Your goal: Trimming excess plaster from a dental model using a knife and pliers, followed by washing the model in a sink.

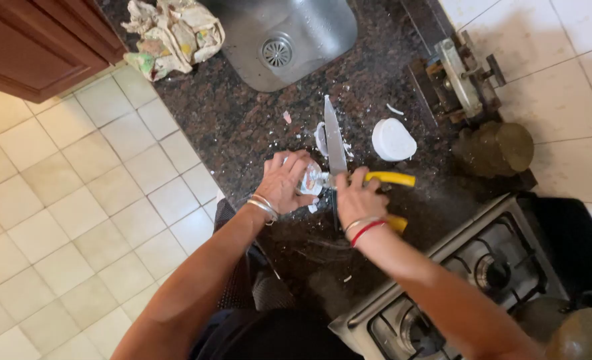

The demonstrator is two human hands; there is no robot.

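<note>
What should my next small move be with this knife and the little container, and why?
Probably ease the knife away from your left hand. The blade runs right beside the small container that this hand grips, and your right hand holds the yellow handle close by.

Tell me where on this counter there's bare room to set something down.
Free patches: dark granite countertop between the sink and the left hand, and the stretch between the right hand and the stove. Crowded: around the knife, white lid and scattered white scraps.
</note>
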